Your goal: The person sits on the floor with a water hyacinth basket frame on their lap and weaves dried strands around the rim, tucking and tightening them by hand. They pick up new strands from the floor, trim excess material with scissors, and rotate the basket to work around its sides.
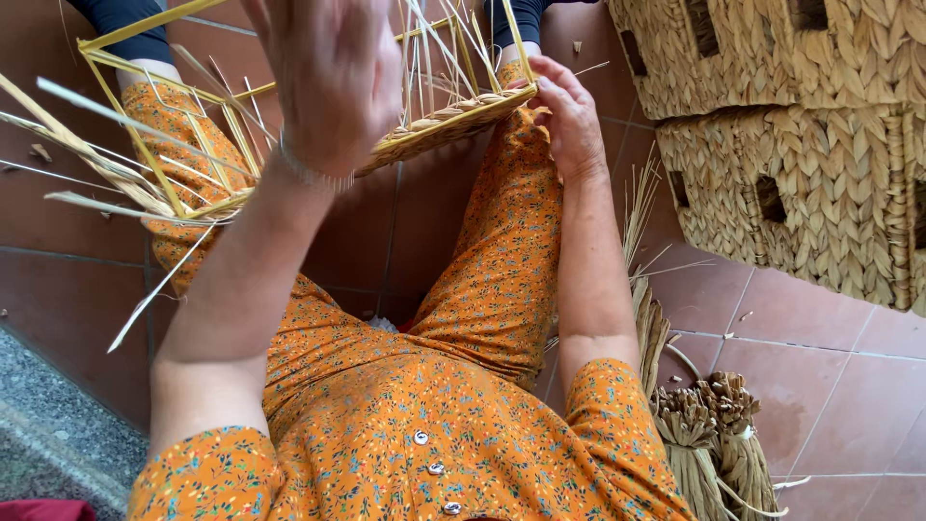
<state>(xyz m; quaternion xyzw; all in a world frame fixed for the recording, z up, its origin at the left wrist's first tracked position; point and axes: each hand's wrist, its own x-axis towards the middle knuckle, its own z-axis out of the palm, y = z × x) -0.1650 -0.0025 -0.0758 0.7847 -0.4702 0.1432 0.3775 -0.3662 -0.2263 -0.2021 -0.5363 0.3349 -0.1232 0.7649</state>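
From my seat, loose straw strands (96, 164) fan out at the far left of the yellow wire frame (145, 125) resting across my knees. My left hand (333, 77) hangs raised above it, fingers spread, gripping nothing I can see. Rightward, my right hand (569, 116) pinches the woven base edge (453, 121). I judge the weave barely begun; next needs a strand drawn taut. Finished baskets (801, 145) sit rightmost.
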